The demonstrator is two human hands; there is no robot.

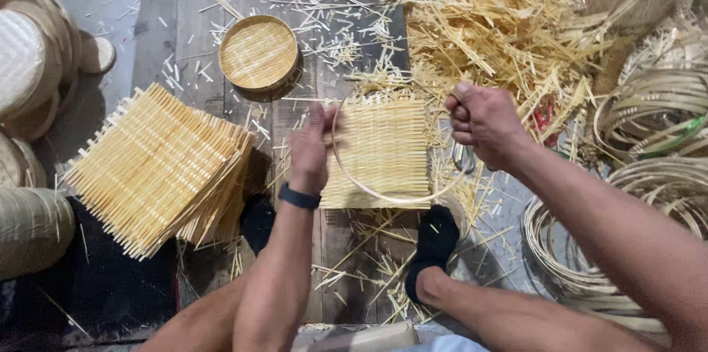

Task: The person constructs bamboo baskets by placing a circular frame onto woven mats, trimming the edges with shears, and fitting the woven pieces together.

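Observation:
A square woven bamboo mat (383,149) lies on the wooden boards between my feet. A thin bamboo hoop (391,197) sits over the mat. My left hand (310,149), with a dark band on its wrist, grips the hoop and the mat's left edge. My right hand (483,123) is closed on the hoop's right side, just off the mat's right edge. Both feet wear black socks; the right foot (431,249) rests below the mat.
A stack of square woven mats (158,168) lies at the left. A small round woven tray (258,53) sits at the back. A heap of bamboo strips (501,20) fills the upper right, coiled hoops (656,112) the right, woven baskets (29,64) the far left.

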